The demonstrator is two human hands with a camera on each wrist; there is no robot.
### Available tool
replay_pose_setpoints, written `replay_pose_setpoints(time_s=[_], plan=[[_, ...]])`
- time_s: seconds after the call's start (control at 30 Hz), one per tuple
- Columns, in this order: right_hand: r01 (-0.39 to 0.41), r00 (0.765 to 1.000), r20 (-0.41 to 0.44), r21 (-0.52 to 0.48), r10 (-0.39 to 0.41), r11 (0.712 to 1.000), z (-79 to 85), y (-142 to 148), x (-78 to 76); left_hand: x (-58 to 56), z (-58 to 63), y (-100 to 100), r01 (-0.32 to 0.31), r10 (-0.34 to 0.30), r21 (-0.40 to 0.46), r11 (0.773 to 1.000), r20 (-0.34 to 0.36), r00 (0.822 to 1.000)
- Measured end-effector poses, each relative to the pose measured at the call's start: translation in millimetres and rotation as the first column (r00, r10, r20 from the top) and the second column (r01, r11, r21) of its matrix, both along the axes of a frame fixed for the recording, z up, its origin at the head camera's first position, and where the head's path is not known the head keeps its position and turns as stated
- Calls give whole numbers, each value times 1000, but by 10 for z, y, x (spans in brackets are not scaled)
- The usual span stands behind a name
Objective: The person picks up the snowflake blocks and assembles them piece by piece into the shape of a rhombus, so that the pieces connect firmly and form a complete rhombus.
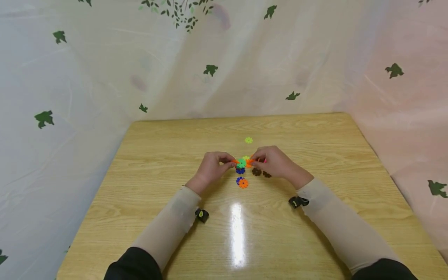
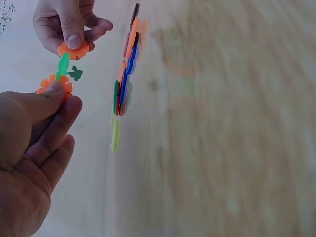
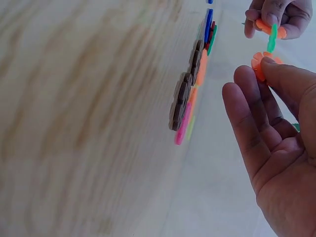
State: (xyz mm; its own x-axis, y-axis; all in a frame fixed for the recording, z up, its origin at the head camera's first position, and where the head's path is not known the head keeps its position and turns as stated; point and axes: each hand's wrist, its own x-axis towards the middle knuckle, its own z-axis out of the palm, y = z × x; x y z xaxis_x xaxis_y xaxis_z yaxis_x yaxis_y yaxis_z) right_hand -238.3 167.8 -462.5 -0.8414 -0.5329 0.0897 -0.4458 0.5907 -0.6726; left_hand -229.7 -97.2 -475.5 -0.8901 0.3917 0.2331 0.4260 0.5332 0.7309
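Note:
My left hand pinches an orange flower-shaped plastic disc between thumb and fingers. Another orange disc is pinched by my right hand, its other fingers loosely extended. Between the two sits a green notched disc, edge-on in both wrist views and touching both orange discs. The three form a row held above the table; how deep the slots mesh cannot be made out. Below the hands lie several loose discs, among them a blue one and a brown one.
The wooden table carries a yellow disc beyond the hands and an orange disc overlapping a blue one nearer me. A pink disc lies beside the brown ones. A pale curtain with leaf prints hangs behind the table.

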Motion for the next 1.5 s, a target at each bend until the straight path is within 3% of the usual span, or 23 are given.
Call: replay_pose_setpoints(time_s=[0.57, 0.8, 0.93, 1.17, 1.37, 1.5], plan=[[-64, 990, -125, 23, 66, 998, 65, -94, 56, -5, -10, 21, 37, -37, -12, 999, -23, 999], [-23, 1000, 4, 17, 23, 1000, 66, -117, 53, 17, 20, 49, 57, -57, -34, 998, -10, 998], [9, 1000, 20, 9, -10, 1000, 45, -91, 32, 18, 13, 33, 66, -64, -15, 998, 73, 995], [-55, 998, -37, -24, 54, 998, 17, -68, 4, -9, -14, -2, 45, -53, 39, 998, 235, 970], [-129, 991, 28, -102, 132, 986, 61, -128, 37, -42, 8, 18, 104, -142, 119, 987, 371, 918], [-63, 993, 94, -35, 66, 997, 83, -55, -10, -44, 17, -2, 105, -152, 133, 986, 415, 897]])
